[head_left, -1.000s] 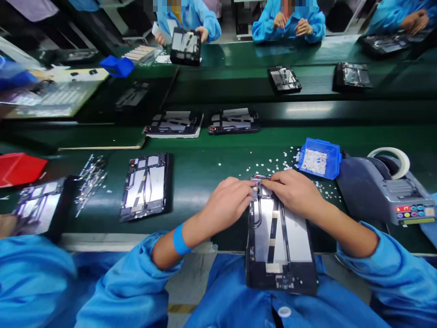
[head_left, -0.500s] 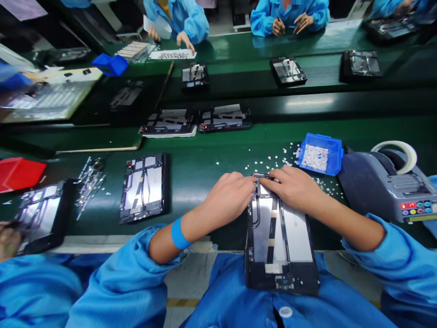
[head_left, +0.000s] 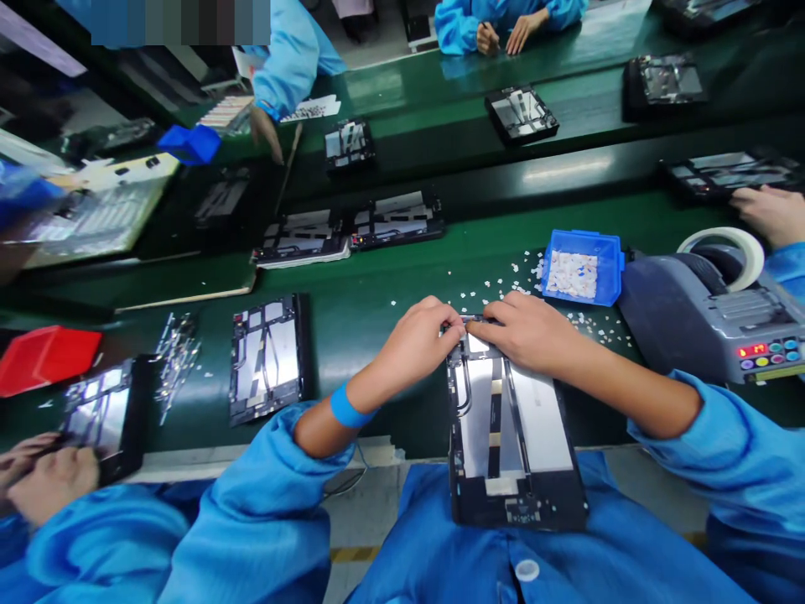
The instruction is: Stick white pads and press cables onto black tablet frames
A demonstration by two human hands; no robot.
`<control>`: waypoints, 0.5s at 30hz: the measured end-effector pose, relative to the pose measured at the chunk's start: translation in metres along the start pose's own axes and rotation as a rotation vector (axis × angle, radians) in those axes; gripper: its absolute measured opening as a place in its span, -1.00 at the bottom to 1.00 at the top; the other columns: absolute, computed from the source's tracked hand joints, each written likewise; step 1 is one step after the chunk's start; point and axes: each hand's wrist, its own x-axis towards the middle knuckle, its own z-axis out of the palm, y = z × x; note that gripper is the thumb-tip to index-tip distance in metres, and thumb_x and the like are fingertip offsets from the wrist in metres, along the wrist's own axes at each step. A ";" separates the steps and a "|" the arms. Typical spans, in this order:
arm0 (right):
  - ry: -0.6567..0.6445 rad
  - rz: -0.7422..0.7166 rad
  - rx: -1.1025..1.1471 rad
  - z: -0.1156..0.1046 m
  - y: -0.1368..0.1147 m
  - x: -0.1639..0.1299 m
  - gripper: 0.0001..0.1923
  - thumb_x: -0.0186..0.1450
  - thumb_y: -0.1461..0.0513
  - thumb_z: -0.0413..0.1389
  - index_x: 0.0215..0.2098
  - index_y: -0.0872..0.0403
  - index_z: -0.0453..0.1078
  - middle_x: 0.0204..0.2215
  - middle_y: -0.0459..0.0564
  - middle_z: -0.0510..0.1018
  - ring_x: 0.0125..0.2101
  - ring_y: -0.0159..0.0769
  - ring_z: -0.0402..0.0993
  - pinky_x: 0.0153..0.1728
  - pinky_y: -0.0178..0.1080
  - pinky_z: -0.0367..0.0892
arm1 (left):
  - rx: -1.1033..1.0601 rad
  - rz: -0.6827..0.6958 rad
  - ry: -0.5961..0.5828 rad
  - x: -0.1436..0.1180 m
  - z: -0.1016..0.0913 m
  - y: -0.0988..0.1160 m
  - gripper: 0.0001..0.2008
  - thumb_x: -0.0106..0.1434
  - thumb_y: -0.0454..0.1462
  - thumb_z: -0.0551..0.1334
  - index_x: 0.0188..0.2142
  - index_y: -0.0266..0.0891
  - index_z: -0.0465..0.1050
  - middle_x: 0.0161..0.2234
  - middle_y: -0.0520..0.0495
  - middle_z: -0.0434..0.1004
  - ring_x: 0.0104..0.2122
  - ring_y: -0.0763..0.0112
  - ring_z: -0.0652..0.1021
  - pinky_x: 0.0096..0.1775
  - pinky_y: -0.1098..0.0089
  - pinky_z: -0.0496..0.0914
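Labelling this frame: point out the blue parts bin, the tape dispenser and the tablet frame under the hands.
blue parts bin (head_left: 611, 270), head view, right wall.
tape dispenser (head_left: 685, 315), head view, grey body.
tablet frame (head_left: 534, 428), head view, silver plate right of centre.

Overhead light, even and fairly bright. Long glare streak on far green belt (head_left: 569, 172); metal plates of open tablet (head_left: 512, 428) and spare tablet (head_left: 267, 356) reflect white. Soft short shadows under left hand (head_left: 418, 344) and right hand (head_left: 532, 331). Centre sharp. Left edge smeared, tray of parts (head_left: 94, 218) blurred. Strong wide-angle bend: belts tilt, corners stretch. Far background dim. Pixelated block top left.
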 end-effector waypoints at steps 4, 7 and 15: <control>0.024 -0.003 0.010 0.000 -0.001 0.000 -0.67 0.54 0.27 0.00 0.13 0.01 0.55 -0.23 0.09 0.54 -0.26 -0.17 0.18 -0.29 -0.14 0.01 | 0.024 -0.002 -0.033 0.003 -0.003 0.003 -0.83 0.38 -0.32 0.18 -0.32 -0.21 0.53 -0.31 -0.06 0.51 -0.22 0.25 0.53 -0.18 0.27 0.38; 0.033 -0.001 0.004 -0.001 -0.001 0.001 -0.68 0.53 0.30 0.00 0.09 0.02 0.56 -0.24 0.08 0.54 -0.26 -0.17 0.18 -0.30 -0.13 0.00 | 0.034 -0.013 -0.043 0.004 -0.003 0.004 -0.82 0.39 -0.32 0.18 -0.34 -0.20 0.52 -0.32 -0.06 0.51 -0.23 0.24 0.52 -0.19 0.27 0.37; 0.038 0.001 -0.007 0.000 -0.001 0.000 -0.66 0.52 0.30 0.02 0.13 -0.01 0.55 -0.23 0.08 0.54 -0.26 -0.16 0.17 -0.29 -0.13 0.00 | 0.095 0.011 -0.022 0.003 0.003 0.004 -0.84 0.40 -0.32 0.17 -0.32 -0.20 0.48 -0.32 -0.07 0.51 -0.21 0.21 0.51 -0.17 0.24 0.37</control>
